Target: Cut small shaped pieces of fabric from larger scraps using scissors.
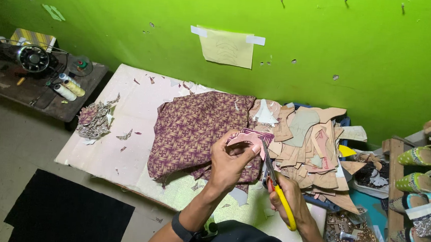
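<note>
Your left hand is pinching a pink cut piece between thumb and fingers, holding it up over the purple patterned cloth that is lying on the white board. Your right hand is clenching around the yellow-handled scissors, blades pointing up toward the piece. Tan cut shapes are lying stacked just beside the cloth. Thread spools are sitting well apart, on the dark table.

Pink cut-out piece held up over the table's near edge, yellow-handled scissors biting into its right side.
</note>
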